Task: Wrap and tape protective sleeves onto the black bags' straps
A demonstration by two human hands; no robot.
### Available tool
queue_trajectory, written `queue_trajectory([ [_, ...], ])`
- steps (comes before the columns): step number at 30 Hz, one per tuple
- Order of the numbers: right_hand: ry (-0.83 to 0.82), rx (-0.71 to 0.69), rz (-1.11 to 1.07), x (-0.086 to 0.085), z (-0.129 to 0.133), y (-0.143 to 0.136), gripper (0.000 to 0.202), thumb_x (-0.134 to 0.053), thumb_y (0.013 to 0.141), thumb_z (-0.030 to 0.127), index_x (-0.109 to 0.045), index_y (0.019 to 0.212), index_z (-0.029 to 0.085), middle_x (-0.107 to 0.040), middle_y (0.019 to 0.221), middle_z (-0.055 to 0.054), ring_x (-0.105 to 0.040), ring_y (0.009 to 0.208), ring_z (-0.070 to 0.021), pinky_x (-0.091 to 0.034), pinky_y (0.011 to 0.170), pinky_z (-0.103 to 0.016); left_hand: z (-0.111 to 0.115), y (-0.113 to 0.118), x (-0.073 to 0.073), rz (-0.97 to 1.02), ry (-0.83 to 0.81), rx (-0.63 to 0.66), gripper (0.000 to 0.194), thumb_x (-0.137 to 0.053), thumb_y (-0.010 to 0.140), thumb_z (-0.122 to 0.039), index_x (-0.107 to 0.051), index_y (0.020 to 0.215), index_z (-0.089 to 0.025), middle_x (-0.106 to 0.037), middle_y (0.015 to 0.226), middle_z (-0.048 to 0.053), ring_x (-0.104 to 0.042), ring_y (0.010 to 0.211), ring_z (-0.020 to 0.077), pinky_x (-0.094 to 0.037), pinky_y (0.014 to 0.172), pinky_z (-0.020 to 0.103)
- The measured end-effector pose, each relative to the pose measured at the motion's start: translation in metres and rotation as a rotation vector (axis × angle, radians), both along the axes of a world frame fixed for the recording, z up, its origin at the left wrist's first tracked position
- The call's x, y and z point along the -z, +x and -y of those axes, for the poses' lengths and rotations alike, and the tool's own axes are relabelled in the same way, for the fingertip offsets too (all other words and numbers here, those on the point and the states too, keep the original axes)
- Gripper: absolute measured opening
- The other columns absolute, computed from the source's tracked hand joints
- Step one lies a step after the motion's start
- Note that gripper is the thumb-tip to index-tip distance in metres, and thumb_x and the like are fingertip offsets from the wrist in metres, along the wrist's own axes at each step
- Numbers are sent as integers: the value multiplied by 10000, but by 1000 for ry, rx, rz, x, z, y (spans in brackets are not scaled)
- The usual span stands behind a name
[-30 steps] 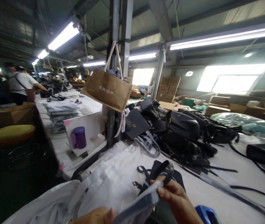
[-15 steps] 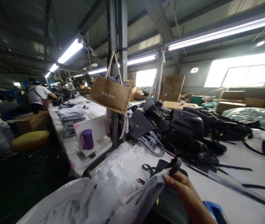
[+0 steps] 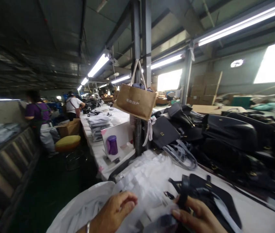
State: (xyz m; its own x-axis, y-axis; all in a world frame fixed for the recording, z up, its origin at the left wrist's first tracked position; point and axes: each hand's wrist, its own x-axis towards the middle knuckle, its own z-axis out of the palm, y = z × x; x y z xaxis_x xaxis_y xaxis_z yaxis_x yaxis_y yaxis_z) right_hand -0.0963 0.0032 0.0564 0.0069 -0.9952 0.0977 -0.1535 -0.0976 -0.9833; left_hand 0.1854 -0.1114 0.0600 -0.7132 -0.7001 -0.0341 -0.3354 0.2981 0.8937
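My right hand (image 3: pixel 196 213) pinches a black strap (image 3: pixel 184 191) near the bottom of the view, with crumpled clear plastic just below its fingertips. To its left, my left hand (image 3: pixel 116 210) is raised over white wrapping, its thumb and fingertips slightly apart and nothing between them. A black bag (image 3: pixel 221 191) rests on the white table beside and behind my right hand. Thin white sheets (image 3: pixel 149 171) are heaped beyond my hands. At the lower left a big white bag (image 3: pixel 84 200) holds plastic-wrapped pieces.
Black bags (image 3: pixel 229 129) pile up at the right. A tan bag (image 3: pixel 136 102) hangs on a metal post (image 3: pixel 138 139), near a purple cup (image 3: pixel 112 145). Two people stand at the far left, by a yellow stool (image 3: pixel 68 143).
The view has swung left, so the scene sits further right. My left hand has come into view. The black bag by my right hand shows more fully, and the blue object has left the view.
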Motion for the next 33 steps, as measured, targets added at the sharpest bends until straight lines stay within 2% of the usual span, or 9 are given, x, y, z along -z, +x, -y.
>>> queue_trajectory([
  [2, -21, 85, 3, -5, 0, 5, 223, -699, 789, 392, -710, 835, 174, -679, 846, -39, -603, 845, -231, -468, 802, -316, 3, -31, -1, -91, 127, 163, 442, -511, 921, -485, -600, 1268, -226, -630, 1287, 82, -554, 1203, 258, -420, 1029, 342],
  [4, -35, 166, 17, -5, 3, 6, 216, -731, 756, 369, -704, 790, 157, -660, 794, -29, -588, 798, -208, -457, 769, -302, 2, -59, -2, -172, 285, 324, 481, -491, 933, -479, -554, 1326, -209, -585, 1348, 99, -506, 1260, 269, -370, 1074, 372],
  [8, -56, 223, 118, 5, 13, 7, 230, -757, 731, 361, -697, 776, 143, -648, 761, -24, -584, 748, -183, -455, 731, -295, -5, -85, -3, -226, 522, 450, 419, -501, 932, -464, -657, 1144, -138, -701, 1043, 111, -638, 948, 235, -464, 853, 328],
  [10, -52, 202, 158, 8, 18, 11, 248, -756, 738, 375, -704, 798, 140, -657, 770, -29, -590, 744, -180, -462, 731, -296, -6, -87, 1, -224, 563, 440, 386, -551, 905, -469, -675, 1027, -125, -697, 882, 89, -627, 792, 195, -451, 729, 284],
  [16, -50, 19, 307, 9, 28, 23, 307, -698, 805, 419, -700, 919, 134, -658, 816, -31, -591, 769, -161, -461, 758, -282, 6, -71, 22, -186, 649, 269, 293, -630, 864, -402, -622, 929, -117, -589, 654, 13, -540, 576, 120, -396, 599, 240],
  [19, -24, 72, 292, 15, 32, 23, 361, -652, 835, 476, -665, 978, 145, -619, 808, -18, -570, 712, -135, -449, 641, -231, 10, -63, 33, -153, 613, 225, 298, -630, 856, -415, -608, 897, -120, -569, 624, -1, -492, 516, 95, -343, 523, 215],
  [22, 2, 121, 235, 23, 38, 22, 373, -618, 854, 505, -652, 910, 138, -561, 713, 11, -490, 593, -95, -380, 534, -197, 11, -62, 41, -147, 633, 212, 358, -637, 836, -481, -584, 891, -132, -568, 631, -6, -496, 509, 92, -342, 504, 204],
  [28, -63, 168, 168, 24, 43, 26, 325, -597, 885, 444, -646, 809, 132, -560, 704, 5, -492, 652, -116, -400, 642, -239, 8, -72, 47, -181, 665, 174, 500, -614, 787, -630, -552, 940, -158, -587, 617, -2, -521, 471, 103, -360, 466, 202],
  [33, -20, 164, 159, 17, 32, 27, 307, -611, 870, 439, -665, 927, 142, -605, 781, -13, -540, 710, -142, -429, 659, -242, 8, -73, 51, -177, 544, 125, 470, -552, 836, -621, -576, 888, -155, -571, 566, -3, -503, 469, 110, -335, 468, 212],
])
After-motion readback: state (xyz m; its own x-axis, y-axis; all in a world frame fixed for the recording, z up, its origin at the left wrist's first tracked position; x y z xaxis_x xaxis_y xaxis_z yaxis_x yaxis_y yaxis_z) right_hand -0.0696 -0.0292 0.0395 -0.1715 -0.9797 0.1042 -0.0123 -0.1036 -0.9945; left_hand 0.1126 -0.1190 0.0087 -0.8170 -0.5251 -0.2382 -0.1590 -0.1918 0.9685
